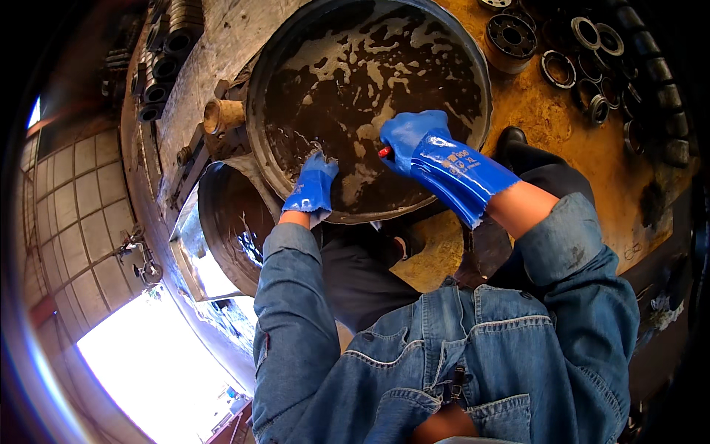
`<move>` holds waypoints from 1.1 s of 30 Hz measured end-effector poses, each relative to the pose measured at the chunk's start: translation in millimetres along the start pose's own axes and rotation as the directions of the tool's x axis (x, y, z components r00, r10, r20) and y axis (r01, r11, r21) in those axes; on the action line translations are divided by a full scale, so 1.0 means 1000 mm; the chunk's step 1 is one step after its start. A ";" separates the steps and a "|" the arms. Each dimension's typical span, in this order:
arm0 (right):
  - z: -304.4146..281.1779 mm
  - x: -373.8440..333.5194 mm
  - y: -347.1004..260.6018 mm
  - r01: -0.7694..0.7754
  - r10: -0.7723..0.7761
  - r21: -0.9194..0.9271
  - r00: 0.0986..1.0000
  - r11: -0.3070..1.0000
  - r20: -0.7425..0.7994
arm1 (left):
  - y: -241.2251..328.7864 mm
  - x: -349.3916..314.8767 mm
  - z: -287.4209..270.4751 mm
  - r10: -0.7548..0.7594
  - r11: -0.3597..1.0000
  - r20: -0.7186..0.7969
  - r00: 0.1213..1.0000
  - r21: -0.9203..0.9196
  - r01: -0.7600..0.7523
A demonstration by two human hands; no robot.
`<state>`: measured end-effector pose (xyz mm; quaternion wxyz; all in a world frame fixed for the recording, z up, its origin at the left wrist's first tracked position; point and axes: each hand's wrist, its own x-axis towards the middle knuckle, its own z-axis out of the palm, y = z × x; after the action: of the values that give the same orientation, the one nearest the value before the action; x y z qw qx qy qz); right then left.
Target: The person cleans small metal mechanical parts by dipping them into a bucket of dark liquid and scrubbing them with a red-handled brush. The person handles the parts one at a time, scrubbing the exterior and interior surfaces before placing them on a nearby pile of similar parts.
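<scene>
A wide round basin (479,140) of dark, foam-streaked liquid stands in front of me. My left hand (314,181), in a blue rubber glove, reaches into the liquid near the basin's lower left wall. Its fingertips are under the surface, where small ripples show, so what they touch is hidden. Over the right part of the basin, my right hand (416,139) is closed in a matching glove. A small red end (384,152) of something sticks out of that fist; the remainder is hidden by the glove.
Left of the basin sit a second round tub (214,222) and a rusty cylinder (222,116). Metal rings (558,69) and a drilled round part (510,37) lie on the stained floor at right. Stacked cylindrical parts (166,66) line the upper left.
</scene>
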<state>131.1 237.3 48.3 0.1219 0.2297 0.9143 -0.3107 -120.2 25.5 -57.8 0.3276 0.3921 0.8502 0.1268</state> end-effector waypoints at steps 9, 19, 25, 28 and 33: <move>-0.006 -0.001 0.004 -0.017 0.017 -0.007 0.999 1.000 0.041 | -0.007 0.010 -0.011 -0.124 0.992 0.349 0.929 0.014 0.127; -0.003 -0.002 0.007 -0.002 0.002 0.008 0.999 1.000 0.042 | 0.025 0.033 -0.009 -0.219 0.830 0.379 0.899 0.557 -0.033; -0.009 -0.001 0.004 -0.021 0.022 -0.011 0.999 1.000 0.035 | 0.000 0.038 -0.016 -0.174 0.888 0.384 0.907 0.458 -0.024; -0.010 0.000 0.004 -0.022 0.023 -0.016 0.998 1.000 0.054 | -0.007 0.043 -0.033 -0.144 0.897 0.345 0.928 0.442 -0.025; -0.006 0.002 0.002 -0.019 0.021 -0.028 0.998 0.999 0.054 | -0.003 0.042 -0.039 -0.147 0.786 0.193 0.970 0.619 -0.004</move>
<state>129.4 243.3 51.2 0.1527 0.2287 0.9124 -0.3030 -168.0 56.2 -48.7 0.2832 0.4566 0.8154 -0.2156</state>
